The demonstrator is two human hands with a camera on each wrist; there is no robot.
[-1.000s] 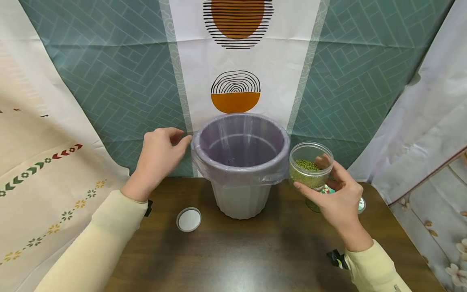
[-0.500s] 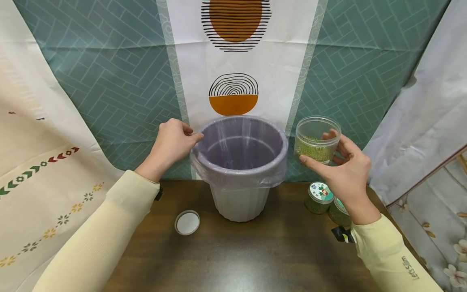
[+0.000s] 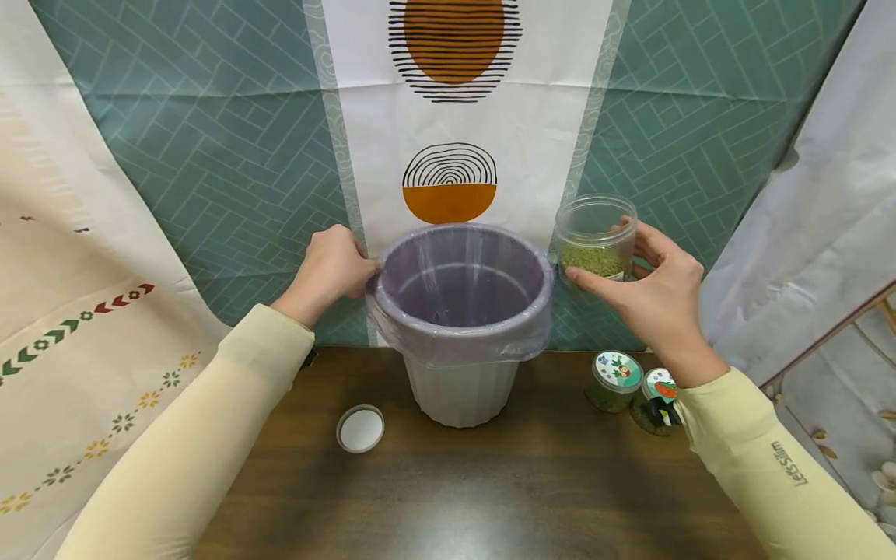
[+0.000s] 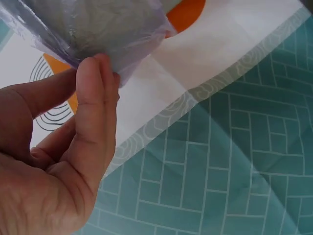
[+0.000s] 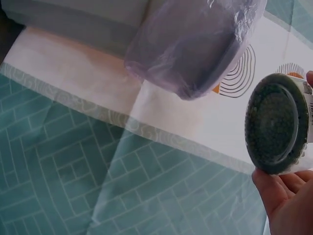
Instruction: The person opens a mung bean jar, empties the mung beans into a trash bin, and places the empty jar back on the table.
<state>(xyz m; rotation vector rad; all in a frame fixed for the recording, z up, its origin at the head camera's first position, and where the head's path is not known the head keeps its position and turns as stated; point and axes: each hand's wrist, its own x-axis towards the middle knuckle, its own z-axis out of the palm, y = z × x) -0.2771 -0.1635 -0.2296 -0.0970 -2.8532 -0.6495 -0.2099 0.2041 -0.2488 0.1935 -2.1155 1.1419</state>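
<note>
A whitish ribbed trash can (image 3: 458, 393), lined with a translucent purple bag (image 3: 458, 350) folded over its rim, stands upright on the brown table. At the rim's left side my left hand (image 3: 332, 264) pinches the bag-covered edge; in the left wrist view its fingers (image 4: 93, 98) reach the bag. My right hand (image 3: 658, 292) grips a clear lidless plastic jar (image 3: 596, 241) partly filled with small green beans. This jar is held up just right of the can's rim, nearly upright. The right wrist view shows its round base (image 5: 274, 125).
Two lidded jars (image 3: 614, 381) with printed labels stand on the right of the table (image 3: 448, 490), one partly behind the right wrist. A round lid (image 3: 360, 429) lies left of the can. Patterned cloth (image 3: 245, 155) hangs close behind and at both sides.
My right hand has lifted the jar of beans, revealing the two lidded jars beneath. My left hand has moved right onto the can's rim.
</note>
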